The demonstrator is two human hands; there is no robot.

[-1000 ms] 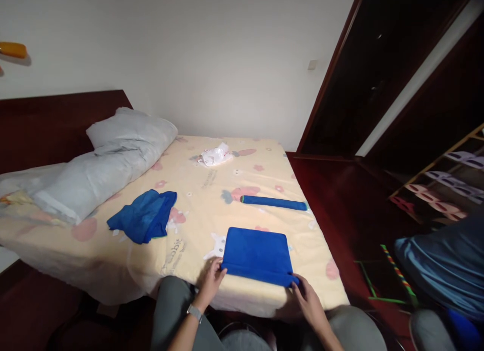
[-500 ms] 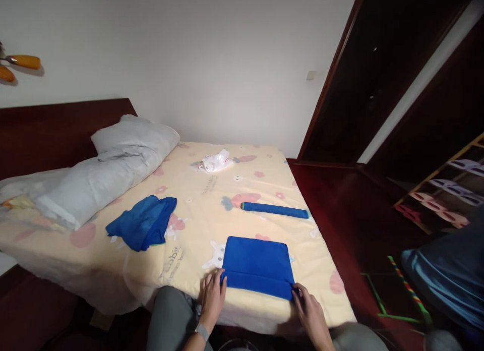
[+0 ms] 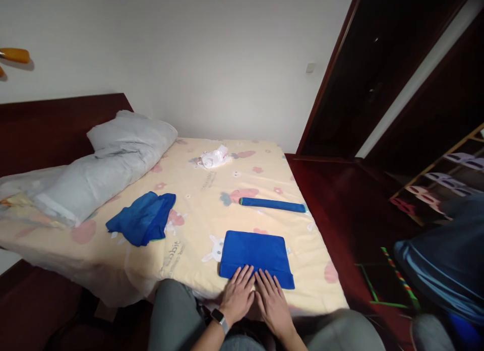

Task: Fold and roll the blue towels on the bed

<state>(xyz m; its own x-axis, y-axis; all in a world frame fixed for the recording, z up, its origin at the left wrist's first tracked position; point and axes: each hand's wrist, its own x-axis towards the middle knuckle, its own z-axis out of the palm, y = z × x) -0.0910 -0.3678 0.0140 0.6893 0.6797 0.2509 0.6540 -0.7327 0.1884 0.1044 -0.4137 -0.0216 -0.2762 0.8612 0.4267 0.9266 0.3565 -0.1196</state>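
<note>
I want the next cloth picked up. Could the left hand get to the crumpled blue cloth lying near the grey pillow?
Probably yes: the left hand rests flat on the folded blue towel, and only bare bedsheet lies between it and the crumpled blue cloth.

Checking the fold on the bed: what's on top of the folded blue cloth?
Both hands, left hand and right hand, lie flat side by side on the folded cloth, at its near edge. That edge is hidden beneath them.

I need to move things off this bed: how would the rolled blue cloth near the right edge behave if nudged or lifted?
The rolled blue cloth forms a long, thin cylinder, so a sideways push would probably roll it across the bedsheet. It looks like soft fabric, so it is likely light and may sag if lifted by one end. Nothing visible fastens it, so it might unroll.
</note>
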